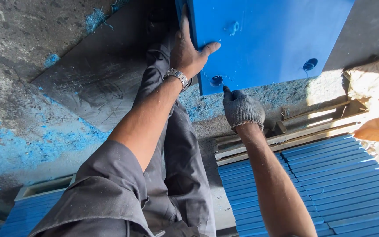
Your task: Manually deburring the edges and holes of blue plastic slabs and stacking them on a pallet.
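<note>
Left hand grips blue panel; gloved right hand closed; concrete floor w/ blue shavings.

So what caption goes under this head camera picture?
Bare left hand steadies a blue plastic slab while the gloved right hand pokes its corner hole.

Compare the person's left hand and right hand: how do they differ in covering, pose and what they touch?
The left hand is bare, with a metal wristwatch; the right hand wears a grey knitted glove. The left hand grips the edge of the blue panel, thumb spread on its face; the right hand is closed below the panel's lower edge, at a hole in the corner. Whether it holds a tool is unclear. Both reach to the same panel.
</note>
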